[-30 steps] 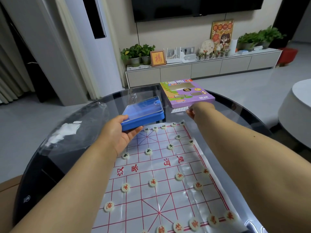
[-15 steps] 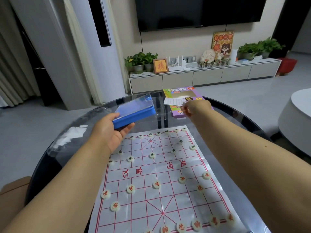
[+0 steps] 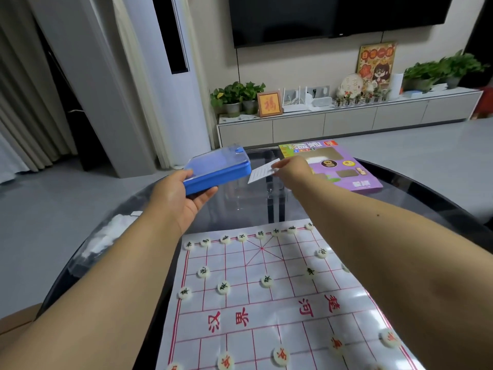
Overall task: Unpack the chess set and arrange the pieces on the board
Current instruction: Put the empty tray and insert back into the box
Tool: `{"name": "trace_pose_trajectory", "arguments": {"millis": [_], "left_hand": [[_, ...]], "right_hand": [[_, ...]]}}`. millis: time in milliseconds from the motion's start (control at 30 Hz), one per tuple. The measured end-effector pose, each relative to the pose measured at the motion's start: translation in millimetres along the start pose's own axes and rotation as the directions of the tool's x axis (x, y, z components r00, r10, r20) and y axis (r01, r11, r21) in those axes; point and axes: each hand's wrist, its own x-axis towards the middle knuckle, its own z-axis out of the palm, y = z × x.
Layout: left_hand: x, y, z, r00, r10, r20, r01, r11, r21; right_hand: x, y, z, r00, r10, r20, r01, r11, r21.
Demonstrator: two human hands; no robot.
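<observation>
Gripping blue case point(image 3: 217, 170) left hand point(image 3: 178, 198), right hand point(image 3: 292, 169) pinching paper slip point(image 3: 262, 170), above glass table point(image 3: 240, 206)

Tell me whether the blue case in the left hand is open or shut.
Shut. The blue case has its clear lid lying flat on the blue base, no gap showing, while the left hand grips its near end.

The room light is soft, even and a little dim, with no hard shadows. The glass table point(image 3: 416, 188) beyond the right hand point(image 3: 292, 170) shows pale reflections, and the board sheet point(image 3: 266, 305) below both hands has mild glare. Walls bend strongly toward the edges. Distant plants point(image 3: 450, 72) look slightly blurred.
</observation>
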Motion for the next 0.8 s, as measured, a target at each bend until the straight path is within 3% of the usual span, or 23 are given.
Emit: {"name": "trace_pose_trajectory", "arguments": {"millis": [167,300,433,533,600,700,800], "left_hand": [[27,-9,7,1.000,-0.004,-0.002,0.004,1.000,0.026],[40,-15,14,1.000,-0.001,-0.010,0.002,0.999,0.041],[49,-19,19,0.999,0.032,-0.006,-0.031,0.997,0.075],[57,-23,23,0.998,0.061,0.005,-0.061,0.990,0.126],[65,-27,25,0.997,0.072,0.007,-0.072,0.987,0.141],[80,-35,31,0.996,0.085,0.014,-0.086,0.982,0.169],[92,-46,41,0.997,0.073,0.023,-0.077,0.973,0.220]], "right_hand": [[23,3,24,0.995,-0.077,0.067,0.089,0.972,-0.216],[30,4,29,0.978,-0.146,0.148,0.206,0.776,-0.597],[28,7,36,0.972,-0.121,0.199,0.228,0.680,-0.697],[27,9,40,0.971,-0.071,0.228,0.202,0.752,-0.627],[26,10,40,0.973,-0.118,0.196,0.204,0.835,-0.511],[24,13,35,0.994,-0.087,0.064,0.096,0.985,-0.143],[22,12,29,0.997,-0.077,0.026,0.075,0.994,0.078]]}}
